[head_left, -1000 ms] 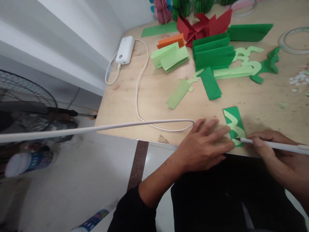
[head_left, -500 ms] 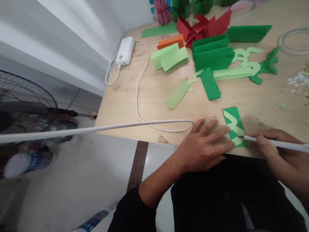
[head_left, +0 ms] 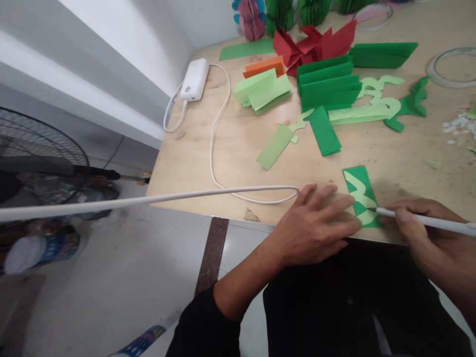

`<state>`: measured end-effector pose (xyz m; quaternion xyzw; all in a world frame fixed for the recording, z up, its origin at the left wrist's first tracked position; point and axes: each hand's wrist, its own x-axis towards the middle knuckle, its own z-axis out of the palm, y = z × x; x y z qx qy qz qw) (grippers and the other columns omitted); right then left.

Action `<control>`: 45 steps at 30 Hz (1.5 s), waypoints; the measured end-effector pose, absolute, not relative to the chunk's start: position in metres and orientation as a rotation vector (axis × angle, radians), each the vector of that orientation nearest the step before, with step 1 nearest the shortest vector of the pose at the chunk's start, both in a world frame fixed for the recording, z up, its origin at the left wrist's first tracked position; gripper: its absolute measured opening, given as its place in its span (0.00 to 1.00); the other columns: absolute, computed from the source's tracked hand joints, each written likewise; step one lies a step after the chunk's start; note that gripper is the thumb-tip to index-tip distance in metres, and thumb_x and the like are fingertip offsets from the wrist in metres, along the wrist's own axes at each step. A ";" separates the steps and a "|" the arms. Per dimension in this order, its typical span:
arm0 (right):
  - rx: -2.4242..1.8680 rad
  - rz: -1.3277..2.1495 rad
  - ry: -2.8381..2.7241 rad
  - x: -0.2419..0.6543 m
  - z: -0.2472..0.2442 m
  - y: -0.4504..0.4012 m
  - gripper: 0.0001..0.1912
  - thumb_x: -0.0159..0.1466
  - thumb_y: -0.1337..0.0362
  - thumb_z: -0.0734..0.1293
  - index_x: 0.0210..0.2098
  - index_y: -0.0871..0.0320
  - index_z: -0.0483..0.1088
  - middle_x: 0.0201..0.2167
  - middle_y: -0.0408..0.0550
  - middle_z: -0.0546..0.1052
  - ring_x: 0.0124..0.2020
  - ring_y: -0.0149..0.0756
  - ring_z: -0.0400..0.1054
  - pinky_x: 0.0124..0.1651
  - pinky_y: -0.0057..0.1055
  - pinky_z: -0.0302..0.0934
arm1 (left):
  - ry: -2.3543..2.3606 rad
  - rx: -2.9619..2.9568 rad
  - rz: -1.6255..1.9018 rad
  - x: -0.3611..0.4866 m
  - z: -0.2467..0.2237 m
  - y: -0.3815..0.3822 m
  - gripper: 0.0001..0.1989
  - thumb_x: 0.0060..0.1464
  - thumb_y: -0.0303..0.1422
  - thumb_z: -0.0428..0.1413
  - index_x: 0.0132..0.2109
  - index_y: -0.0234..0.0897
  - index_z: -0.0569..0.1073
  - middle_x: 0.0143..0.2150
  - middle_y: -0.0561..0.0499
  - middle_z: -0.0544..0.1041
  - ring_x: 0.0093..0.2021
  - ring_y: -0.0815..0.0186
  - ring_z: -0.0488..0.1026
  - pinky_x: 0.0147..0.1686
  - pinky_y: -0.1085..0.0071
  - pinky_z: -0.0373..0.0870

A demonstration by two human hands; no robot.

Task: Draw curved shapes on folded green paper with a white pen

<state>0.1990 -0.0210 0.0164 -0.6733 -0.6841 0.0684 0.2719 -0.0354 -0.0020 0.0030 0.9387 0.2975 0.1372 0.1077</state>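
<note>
A dark green paper strip [head_left: 366, 182] lies at the table's near edge, with a wavy light green paper cutout [head_left: 357, 188] flat on top of it. My left hand [head_left: 316, 223] is spread on the table, its fingertips pressing the left side of the cutout. In my right hand [head_left: 431, 238] is a white pencil [head_left: 427, 222], gripped between thumb and fingers. Its dark tip touches near the cutout's right edge, on the lower half.
Folded dark green papers [head_left: 329, 91], light green papers [head_left: 264, 91], an orange paper [head_left: 265, 67] and red folded paper [head_left: 316, 44] lie farther back. A white cable [head_left: 148, 199] runs from a power bank [head_left: 195, 79] across the table's left. Tape rolls [head_left: 437, 69] and paper scraps [head_left: 461, 123] sit right.
The pencil tip has shifted very slightly along the cutout's edge. My left hand stays in place, and the view has tilted a little.
</note>
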 end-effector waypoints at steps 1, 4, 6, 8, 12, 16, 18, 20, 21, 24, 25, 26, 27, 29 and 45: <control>-1.823 0.183 -1.830 0.199 0.016 -0.021 0.18 0.63 0.45 0.59 0.29 0.48 0.73 0.24 0.42 0.74 0.26 0.37 0.67 0.29 0.35 0.54 | 0.877 2.764 0.405 -0.035 0.003 -0.002 0.17 0.63 0.39 0.54 0.57 0.48 0.74 0.68 0.50 0.65 0.70 0.50 0.54 0.67 0.50 0.48; -1.825 0.180 -1.830 0.197 0.016 -0.020 0.18 0.63 0.45 0.60 0.29 0.48 0.73 0.23 0.43 0.74 0.26 0.37 0.67 0.28 0.35 0.54 | 0.887 2.756 0.425 -0.035 0.002 -0.003 0.16 0.63 0.39 0.54 0.57 0.48 0.74 0.68 0.51 0.65 0.70 0.50 0.55 0.67 0.50 0.48; -1.810 0.183 -1.850 0.196 0.015 -0.020 0.18 0.63 0.46 0.60 0.29 0.49 0.73 0.24 0.43 0.75 0.26 0.37 0.67 0.29 0.35 0.55 | 0.891 2.749 0.443 -0.035 0.002 -0.003 0.16 0.63 0.38 0.53 0.57 0.48 0.74 0.67 0.51 0.66 0.69 0.50 0.55 0.67 0.50 0.49; -1.781 0.178 -1.870 0.196 0.015 -0.019 0.18 0.64 0.47 0.60 0.30 0.49 0.73 0.25 0.42 0.75 0.27 0.36 0.68 0.29 0.35 0.55 | 0.891 2.747 0.456 -0.035 0.002 -0.003 0.16 0.63 0.38 0.54 0.56 0.48 0.74 0.67 0.51 0.66 0.69 0.49 0.56 0.67 0.50 0.49; -1.757 0.150 -1.893 0.196 0.013 -0.018 0.17 0.64 0.47 0.60 0.32 0.49 0.74 0.26 0.42 0.76 0.28 0.36 0.69 0.30 0.34 0.56 | 0.884 2.744 0.460 -0.035 0.003 -0.003 0.16 0.62 0.38 0.54 0.56 0.47 0.74 0.67 0.51 0.67 0.69 0.49 0.56 0.67 0.49 0.50; -1.733 0.190 -1.879 0.195 0.013 -0.016 0.17 0.65 0.48 0.61 0.32 0.50 0.74 0.26 0.41 0.77 0.28 0.36 0.70 0.31 0.34 0.58 | 0.878 2.742 0.449 -0.035 0.004 -0.002 0.16 0.63 0.38 0.54 0.56 0.47 0.74 0.67 0.50 0.66 0.69 0.49 0.56 0.67 0.49 0.49; -1.709 0.224 -1.875 0.193 0.014 -0.014 0.17 0.65 0.48 0.61 0.31 0.50 0.74 0.26 0.42 0.77 0.29 0.35 0.71 0.31 0.34 0.59 | 0.875 2.742 0.451 -0.035 0.004 -0.002 0.16 0.63 0.37 0.54 0.56 0.46 0.74 0.67 0.50 0.66 0.69 0.49 0.57 0.67 0.49 0.49; -1.700 0.239 -1.874 0.192 0.014 -0.012 0.18 0.65 0.47 0.61 0.31 0.51 0.74 0.27 0.42 0.78 0.29 0.36 0.71 0.32 0.34 0.59 | 0.875 2.744 0.454 -0.035 0.004 -0.002 0.16 0.63 0.37 0.54 0.57 0.46 0.74 0.67 0.49 0.67 0.69 0.49 0.57 0.67 0.49 0.50; -1.705 0.240 -1.874 0.191 0.014 -0.012 0.18 0.65 0.47 0.60 0.31 0.51 0.74 0.27 0.42 0.78 0.29 0.36 0.71 0.32 0.34 0.59 | 0.876 2.745 0.452 -0.035 0.005 -0.002 0.16 0.63 0.38 0.54 0.57 0.46 0.74 0.67 0.50 0.67 0.69 0.48 0.56 0.67 0.49 0.49; -1.732 0.258 -1.852 0.190 0.014 -0.011 0.20 0.64 0.45 0.60 0.31 0.50 0.75 0.28 0.43 0.78 0.31 0.36 0.71 0.32 0.34 0.58 | 0.882 2.747 0.430 -0.035 0.005 -0.003 0.17 0.64 0.38 0.53 0.57 0.47 0.73 0.68 0.50 0.66 0.69 0.49 0.56 0.67 0.48 0.49; -1.749 0.277 -1.831 0.191 0.014 -0.012 0.20 0.64 0.44 0.60 0.31 0.50 0.75 0.28 0.44 0.78 0.31 0.36 0.71 0.33 0.34 0.59 | 0.882 2.748 0.423 -0.035 0.005 -0.003 0.17 0.64 0.38 0.52 0.58 0.47 0.73 0.68 0.50 0.66 0.69 0.49 0.55 0.67 0.48 0.49; -1.773 0.297 -1.796 0.191 0.014 -0.013 0.21 0.64 0.44 0.60 0.31 0.50 0.75 0.28 0.44 0.78 0.32 0.36 0.71 0.34 0.34 0.60 | 0.881 2.750 0.419 -0.036 0.005 -0.003 0.17 0.64 0.38 0.51 0.58 0.47 0.73 0.68 0.49 0.66 0.69 0.48 0.55 0.67 0.48 0.49; -1.802 0.320 -1.751 0.192 0.014 -0.014 0.21 0.63 0.43 0.60 0.32 0.50 0.76 0.29 0.44 0.79 0.33 0.36 0.71 0.35 0.35 0.61 | 0.881 2.752 0.417 -0.036 0.005 -0.003 0.17 0.65 0.38 0.51 0.58 0.47 0.73 0.68 0.49 0.66 0.69 0.48 0.55 0.67 0.48 0.49; -1.854 0.369 -1.644 0.194 0.014 -0.017 0.21 0.62 0.42 0.61 0.33 0.50 0.76 0.29 0.44 0.79 0.33 0.36 0.71 0.37 0.35 0.62 | 0.884 2.754 0.424 -0.036 0.004 -0.003 0.17 0.65 0.39 0.50 0.58 0.47 0.73 0.68 0.49 0.66 0.69 0.48 0.56 0.68 0.48 0.49; -1.654 0.252 -1.621 0.192 0.008 -0.034 0.13 0.65 0.57 0.64 0.46 0.51 0.75 0.35 0.43 0.81 0.41 0.36 0.76 0.48 0.33 0.68 | 1.015 2.463 0.819 -0.026 -0.003 -0.005 0.14 0.63 0.38 0.53 0.50 0.37 0.76 0.50 0.47 0.79 0.56 0.61 0.70 0.62 0.61 0.61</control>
